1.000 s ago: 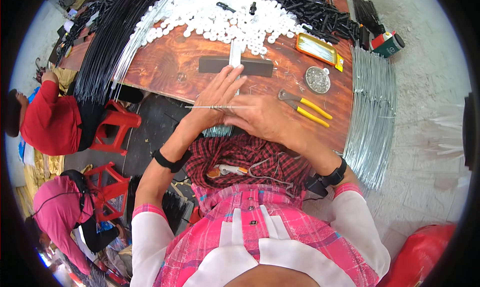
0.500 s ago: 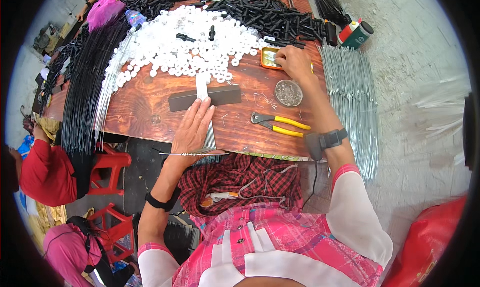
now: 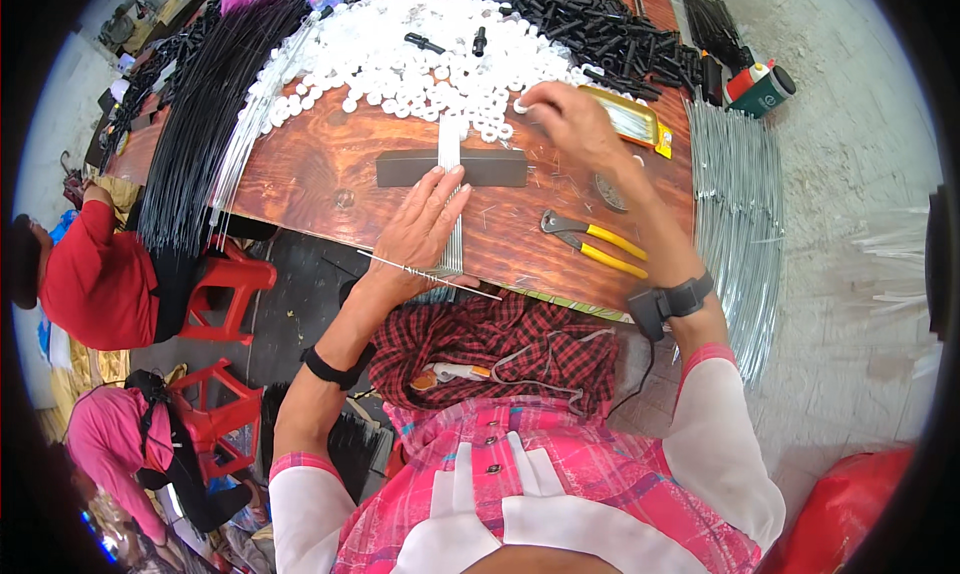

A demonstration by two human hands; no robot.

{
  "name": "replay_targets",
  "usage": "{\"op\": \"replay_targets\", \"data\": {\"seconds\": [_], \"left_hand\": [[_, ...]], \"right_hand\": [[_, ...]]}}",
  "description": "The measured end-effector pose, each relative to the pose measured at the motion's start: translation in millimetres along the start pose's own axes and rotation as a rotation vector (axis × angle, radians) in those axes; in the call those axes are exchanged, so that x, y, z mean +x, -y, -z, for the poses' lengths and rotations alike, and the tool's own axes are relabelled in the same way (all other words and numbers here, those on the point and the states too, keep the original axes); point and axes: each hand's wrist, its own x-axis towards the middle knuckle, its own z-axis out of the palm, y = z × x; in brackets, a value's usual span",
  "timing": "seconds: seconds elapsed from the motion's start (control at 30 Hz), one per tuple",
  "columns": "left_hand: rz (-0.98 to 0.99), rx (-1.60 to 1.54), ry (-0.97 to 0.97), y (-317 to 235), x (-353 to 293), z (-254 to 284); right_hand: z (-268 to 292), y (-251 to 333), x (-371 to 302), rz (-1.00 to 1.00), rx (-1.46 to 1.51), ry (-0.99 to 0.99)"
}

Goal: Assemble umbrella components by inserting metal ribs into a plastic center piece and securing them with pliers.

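My left hand (image 3: 420,219) lies flat, fingers stretched out, on a row of thin silvery wires (image 3: 455,236). The wires cross a dark grey block (image 3: 500,168) and end by a white heap. A thin metal rod (image 3: 425,274) with coiled wire on it runs across my left wrist. My right hand (image 3: 572,124) is closed in a pinch at the right edge of the heap, with a small white ring (image 3: 520,106) at its fingertips. Beside that hand is a yellow tin (image 3: 630,119) with thin pale pieces inside. A round clear dish (image 3: 608,194) is partly hidden by my right forearm.
Yellow-handled cutting pliers (image 3: 595,244) lie near the front edge. Many white rings (image 3: 400,49) and black tubes (image 3: 590,29) cover the far table. Black rods (image 3: 205,124) lie left, metal wires (image 3: 735,214) right. Two people sit or bend at the left near red stools (image 3: 228,292).
My right hand has left the yellow tin and moved left to a white ring at the heap's edge. The left hand stays on the wires. The whole view has shifted.
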Motion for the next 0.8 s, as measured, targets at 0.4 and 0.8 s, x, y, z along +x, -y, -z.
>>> {"op": "replay_targets", "data": {"seconds": [0.4, 0.8], "left_hand": [[0.007, 0.019, -0.004, -1.6, 1.8, -0.8], [0.009, 0.017, 0.011, 0.4, 1.5, -2.7]], "right_hand": [[-52.6, 20.4, 0.4, 0.047, 0.181, 0.201], [-61.1, 20.7, -0.7, 0.063, 0.240, 0.129]]}}
